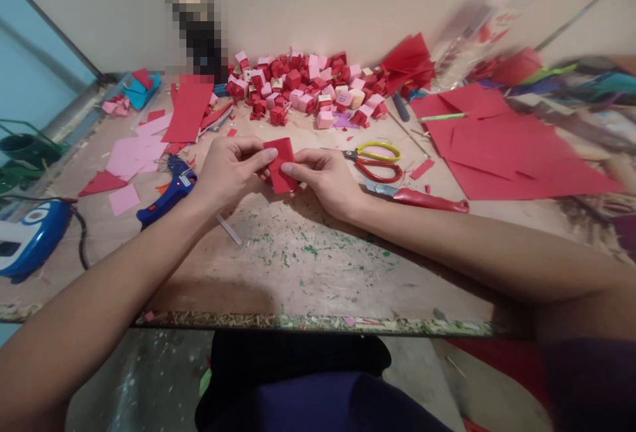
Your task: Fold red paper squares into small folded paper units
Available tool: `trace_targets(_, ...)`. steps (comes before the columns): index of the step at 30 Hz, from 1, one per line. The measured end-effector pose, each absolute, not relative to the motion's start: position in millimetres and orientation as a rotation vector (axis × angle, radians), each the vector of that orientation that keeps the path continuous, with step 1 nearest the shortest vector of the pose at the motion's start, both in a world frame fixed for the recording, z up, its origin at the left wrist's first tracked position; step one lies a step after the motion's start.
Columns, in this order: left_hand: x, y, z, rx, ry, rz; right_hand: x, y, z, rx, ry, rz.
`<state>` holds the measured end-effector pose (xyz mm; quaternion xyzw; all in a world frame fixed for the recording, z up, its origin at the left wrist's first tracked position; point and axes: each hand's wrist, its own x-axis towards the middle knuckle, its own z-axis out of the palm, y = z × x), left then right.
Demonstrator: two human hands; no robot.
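Between both hands, above the middle of the table, is a small folded piece of red paper [282, 170]. My left hand [233, 170] pinches its left edge, thumb on the front face. On the other side my right hand [322, 177] grips the paper's right edge with its thumb pressed on the front. The fingers behind the paper are partly hidden. Just right of my right hand lie scissors [380, 162] with one yellow and one red handle loop, and below them a red-handled knife [422, 200]. A blue glue gun [171, 190] rests beside my left forearm.
Many small red and pink paper cubes [303, 84] are heaped along the wall. Large red sheets [501, 147] spread over the right side. Pink paper pieces [136, 154] and red strips [189, 110] lie at left, near a blue-and-white device [34, 236] with a black cord.
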<state>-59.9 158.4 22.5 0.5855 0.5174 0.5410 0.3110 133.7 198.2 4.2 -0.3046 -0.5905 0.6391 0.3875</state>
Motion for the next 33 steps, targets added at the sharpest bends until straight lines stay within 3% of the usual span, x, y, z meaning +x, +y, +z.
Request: trace_targets(33, -66, 162, 24, 1.524, 1.438, 1.525, 135, 203, 4, -0.694, -1.612, 1.787)
